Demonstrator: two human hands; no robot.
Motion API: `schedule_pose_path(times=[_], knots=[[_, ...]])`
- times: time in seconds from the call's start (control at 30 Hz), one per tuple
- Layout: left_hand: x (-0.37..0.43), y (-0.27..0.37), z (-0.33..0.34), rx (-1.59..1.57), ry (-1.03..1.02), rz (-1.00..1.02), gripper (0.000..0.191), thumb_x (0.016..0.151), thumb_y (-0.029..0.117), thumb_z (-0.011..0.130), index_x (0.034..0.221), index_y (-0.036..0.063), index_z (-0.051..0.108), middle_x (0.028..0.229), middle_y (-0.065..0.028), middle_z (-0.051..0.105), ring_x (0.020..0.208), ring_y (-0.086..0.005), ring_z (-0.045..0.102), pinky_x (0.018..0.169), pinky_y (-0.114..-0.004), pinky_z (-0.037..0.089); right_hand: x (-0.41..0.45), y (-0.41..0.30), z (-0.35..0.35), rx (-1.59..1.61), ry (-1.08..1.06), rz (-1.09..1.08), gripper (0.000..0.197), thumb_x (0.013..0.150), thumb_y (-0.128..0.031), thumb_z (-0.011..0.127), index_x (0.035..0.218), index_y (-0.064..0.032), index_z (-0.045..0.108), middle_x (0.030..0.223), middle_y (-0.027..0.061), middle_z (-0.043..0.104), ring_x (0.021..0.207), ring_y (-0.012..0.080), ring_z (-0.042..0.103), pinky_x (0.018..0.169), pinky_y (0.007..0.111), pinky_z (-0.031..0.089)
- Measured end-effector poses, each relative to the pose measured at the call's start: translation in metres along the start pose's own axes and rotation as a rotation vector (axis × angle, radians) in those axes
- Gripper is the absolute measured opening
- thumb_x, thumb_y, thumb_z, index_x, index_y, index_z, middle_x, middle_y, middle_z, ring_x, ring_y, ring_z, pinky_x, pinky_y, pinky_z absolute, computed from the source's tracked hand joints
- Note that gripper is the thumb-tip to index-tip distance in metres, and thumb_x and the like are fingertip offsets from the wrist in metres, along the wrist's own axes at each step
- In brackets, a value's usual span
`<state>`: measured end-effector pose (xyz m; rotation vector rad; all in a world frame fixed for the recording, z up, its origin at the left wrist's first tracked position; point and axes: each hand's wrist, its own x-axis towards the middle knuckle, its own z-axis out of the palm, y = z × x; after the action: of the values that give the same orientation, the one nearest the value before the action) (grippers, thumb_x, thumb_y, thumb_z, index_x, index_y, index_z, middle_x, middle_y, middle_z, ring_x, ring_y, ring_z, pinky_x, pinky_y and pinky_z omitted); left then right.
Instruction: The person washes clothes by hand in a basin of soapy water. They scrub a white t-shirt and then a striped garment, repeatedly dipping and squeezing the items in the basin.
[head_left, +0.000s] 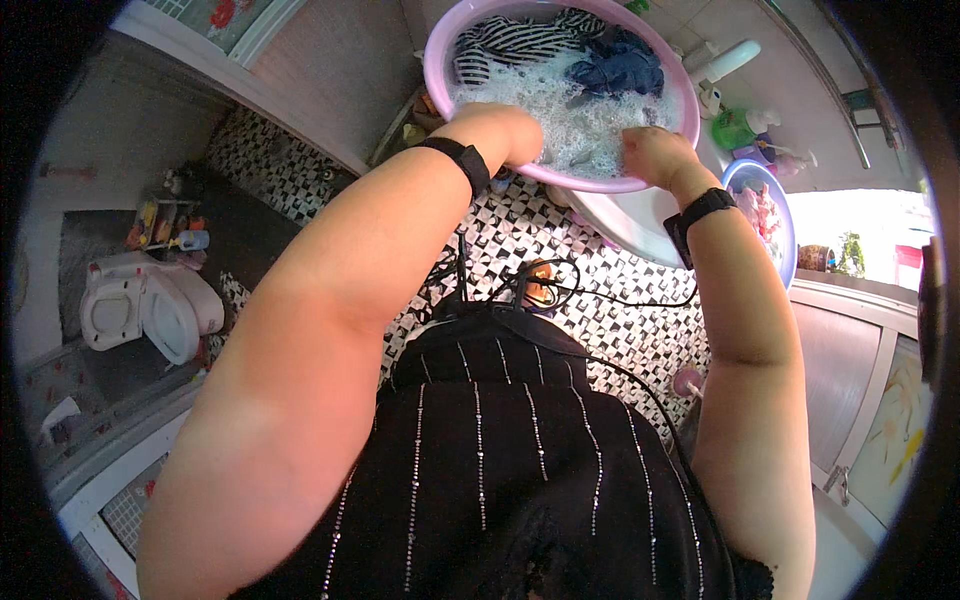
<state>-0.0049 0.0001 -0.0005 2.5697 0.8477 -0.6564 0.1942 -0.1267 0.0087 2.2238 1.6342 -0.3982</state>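
A pink plastic basin (688, 90) full of soapy water (551, 86) sits before me. At its far side a black-and-white striped garment (517, 41) rises above the suds, beside a dark blue garment (619, 66). My left hand (516, 135) reaches over the near left rim, its fingers down in the foam. At the near right rim, my right hand (658, 154) is bent into the suds. Foam and the backs of my hands hide both sets of fingers, so any hold on cloth cannot be made out. Small patches of darker cloth show through the foam between them.
Under the basin is a white washbasin (637, 217). A blue-rimmed basin (789, 247) with pinkish cloth stands right of it, near a green bottle (731, 129). Black cables (559, 281) hang at my waist. A toilet (172, 319) stands far left.
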Motion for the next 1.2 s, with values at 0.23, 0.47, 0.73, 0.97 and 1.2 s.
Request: schedule_pose_path(times=[0.23, 0.47, 0.73, 0.97, 1.2], knots=[[-0.001, 0.001, -0.001, 0.022, 0.013, -0.015, 0.033, 0.082, 0.028, 0.053, 0.104, 0.0090, 0.069, 0.111, -0.0135, 0.066, 0.098, -0.0323, 0.064, 0.083, -0.042, 0.050, 0.000, -0.001, 0.003, 0.011, 0.029, -0.004, 0.031, 0.077, -0.026, 0.051, 0.103, -0.0172, 0.064, 0.107, 0.0099, 0.067, 0.102, 0.0294, 0.063, 0.086, 0.043, 0.049], [-0.001, 0.004, -0.001, -0.003, 0.040, -0.057, 0.034, 0.082, 0.027, 0.053, 0.105, 0.0091, 0.069, 0.112, -0.0128, 0.065, 0.099, -0.0319, 0.064, 0.083, -0.042, 0.050, -0.001, 0.000, 0.001, 0.035, 0.039, -0.001, 0.033, 0.075, -0.029, 0.051, 0.104, -0.0176, 0.064, 0.106, 0.0102, 0.067, 0.102, 0.0299, 0.063, 0.087, 0.043, 0.048], [0.003, 0.002, 0.001, -0.021, 0.028, -0.063, 0.034, 0.083, 0.029, 0.053, 0.104, 0.0079, 0.069, 0.109, -0.0133, 0.066, 0.096, -0.0322, 0.064, 0.082, -0.041, 0.050, -0.001, -0.003, -0.002, 0.041, 0.001, 0.039, 0.034, 0.075, -0.030, 0.052, 0.104, -0.0162, 0.065, 0.107, 0.0097, 0.067, 0.103, 0.0292, 0.062, 0.087, 0.043, 0.048], [0.000, 0.004, -0.001, -0.039, 0.020, -0.076, 0.032, 0.083, 0.026, 0.055, 0.106, 0.0069, 0.067, 0.108, -0.0144, 0.066, 0.095, -0.0326, 0.064, 0.081, -0.042, 0.050, -0.001, -0.002, 0.001, 0.039, 0.021, 0.010, 0.033, 0.076, -0.028, 0.051, 0.103, -0.0157, 0.065, 0.107, 0.0102, 0.067, 0.103, 0.0294, 0.062, 0.087, 0.042, 0.049], [0.016, -0.008, 0.008, -0.011, 0.108, 0.052, 0.033, 0.080, 0.025, 0.059, 0.107, 0.0072, 0.066, 0.105, -0.0158, 0.066, 0.094, -0.0327, 0.064, 0.081, -0.042, 0.050, -0.004, -0.004, -0.003, 0.006, 0.039, 0.001, 0.033, 0.076, -0.026, 0.051, 0.105, -0.0172, 0.065, 0.108, 0.0098, 0.067, 0.102, 0.0292, 0.063, 0.087, 0.042, 0.049]])
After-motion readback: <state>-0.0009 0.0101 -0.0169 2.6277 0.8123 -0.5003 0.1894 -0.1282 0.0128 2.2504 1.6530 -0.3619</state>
